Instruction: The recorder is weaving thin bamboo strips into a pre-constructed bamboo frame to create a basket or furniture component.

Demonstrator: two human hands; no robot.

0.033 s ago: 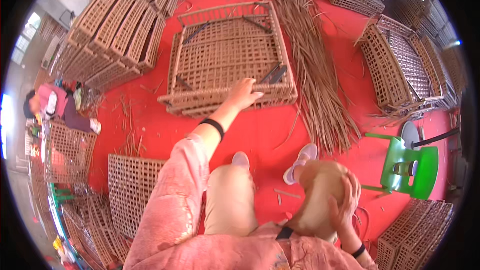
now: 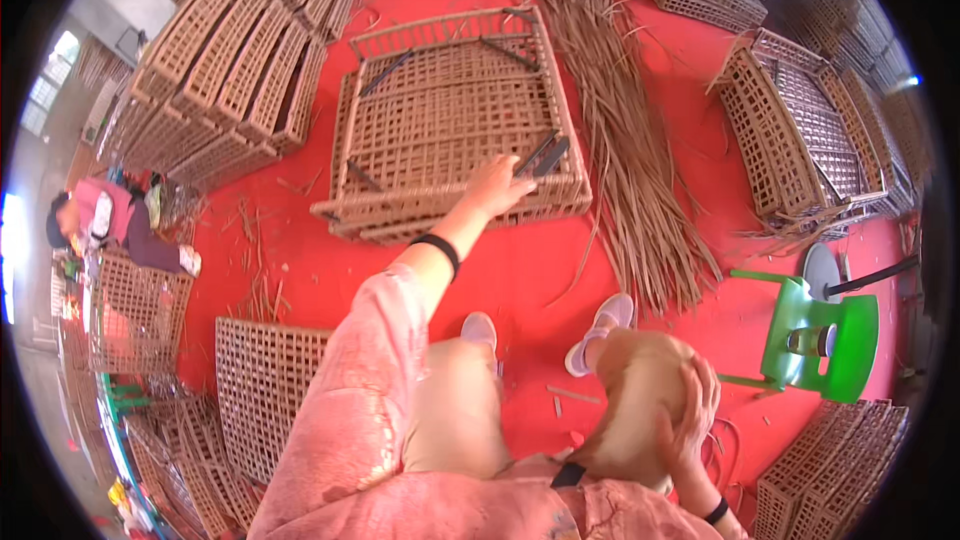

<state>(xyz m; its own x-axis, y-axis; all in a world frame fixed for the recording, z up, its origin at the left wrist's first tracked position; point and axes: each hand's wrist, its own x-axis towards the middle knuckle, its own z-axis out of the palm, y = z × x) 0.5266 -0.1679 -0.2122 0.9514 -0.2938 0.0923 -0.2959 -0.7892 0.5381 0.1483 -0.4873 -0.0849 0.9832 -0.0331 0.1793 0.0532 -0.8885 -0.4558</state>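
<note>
A square brown woven basket frame (image 2: 450,110) with a low slatted rim lies on the red floor in front of me. Black bars brace its corners. Over its near rim reaches my left hand (image 2: 497,186), thumb and fingers apart, at the end of a dark bar-like piece (image 2: 538,154) near the right corner. Whether the fingertips touch that piece I cannot tell. A wider black piece (image 2: 552,156) lies beside it. My right hand (image 2: 690,402) rests on my right knee, its fingers stretched out and nothing in it.
Long brown strips (image 2: 620,140) lie in a heap right of the basket. Tall basket stacks (image 2: 230,60) stand far left, more baskets (image 2: 790,130) at right. A green chair (image 2: 800,340) holds a roll of tape (image 2: 812,340). Another person (image 2: 115,215) works at the left.
My left hand has moved slightly right, closer to the dark bar-like piece. My right hand stays on the knee. The view has shifted a little.
</note>
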